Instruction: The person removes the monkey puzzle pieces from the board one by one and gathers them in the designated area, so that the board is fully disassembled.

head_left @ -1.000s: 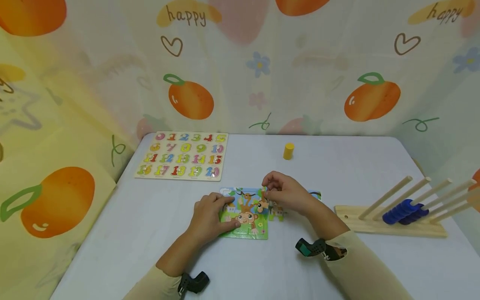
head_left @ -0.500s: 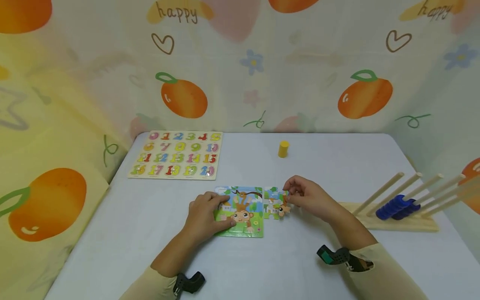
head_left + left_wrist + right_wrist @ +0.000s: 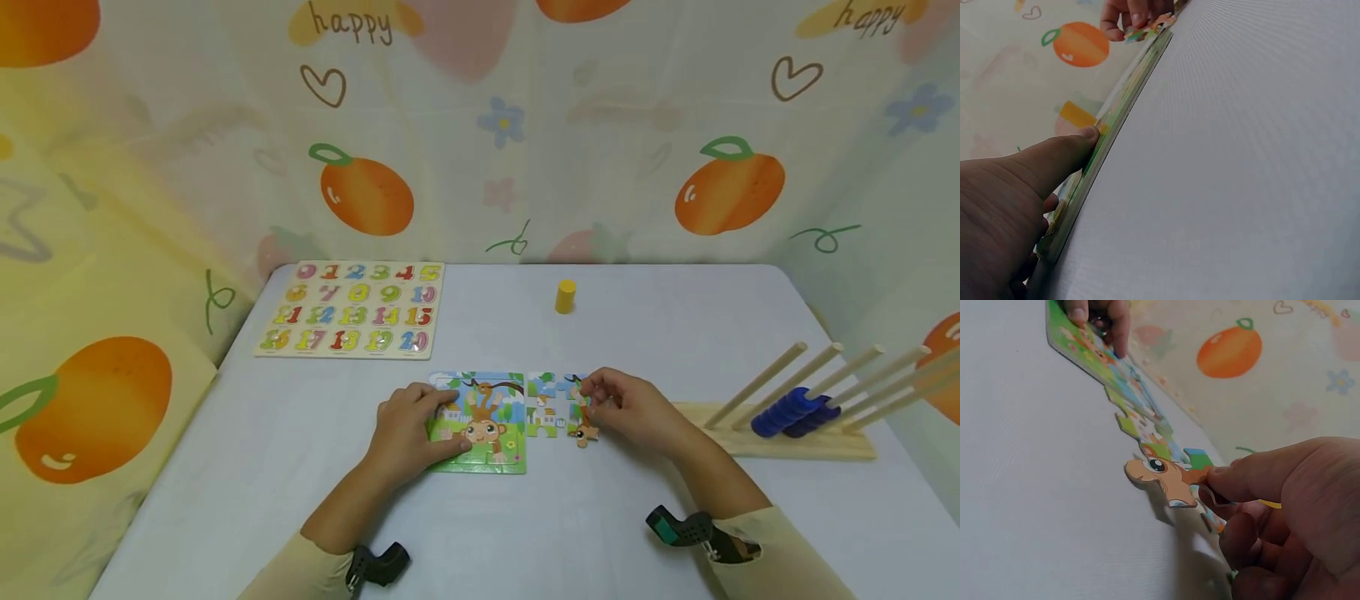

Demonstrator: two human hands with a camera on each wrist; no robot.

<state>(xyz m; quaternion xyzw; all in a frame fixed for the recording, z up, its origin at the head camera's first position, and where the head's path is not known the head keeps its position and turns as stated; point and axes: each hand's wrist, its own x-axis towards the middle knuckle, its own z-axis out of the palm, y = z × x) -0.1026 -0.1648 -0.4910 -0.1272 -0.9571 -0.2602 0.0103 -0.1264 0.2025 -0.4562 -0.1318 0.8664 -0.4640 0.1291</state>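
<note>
A jigsaw puzzle board (image 3: 480, 467) with a monkey picture lies on the white table. My left hand (image 3: 408, 429) rests over its left side, the thumb (image 3: 1075, 147) and index finger laid on the picture and the other fingers partly hidden at the edge. To the right of the board, my right hand (image 3: 630, 408) pinches a puzzle piece (image 3: 1169, 478) bearing part of a monkey's face, between thumb and fingers. Low over the table, that piece appears tilted in the right wrist view. Loose puzzle pieces (image 3: 542, 408) lie between it and the board. Another piece (image 3: 573, 385) shows beside the right fingertips.
At the back left lies a number puzzle board (image 3: 348, 310) with coloured numerals. A yellow cylinder (image 3: 566, 297) stands toward the back. On the right is a wooden peg stand (image 3: 795, 446) with blue rings (image 3: 783, 414) on its slanting pegs. A patterned curtain (image 3: 450, 167) hangs behind.
My right hand has carried the monkey-face piece rightward from the board's right edge, past the loose pieces, then slightly nearer to me. My left hand stays on the board.
</note>
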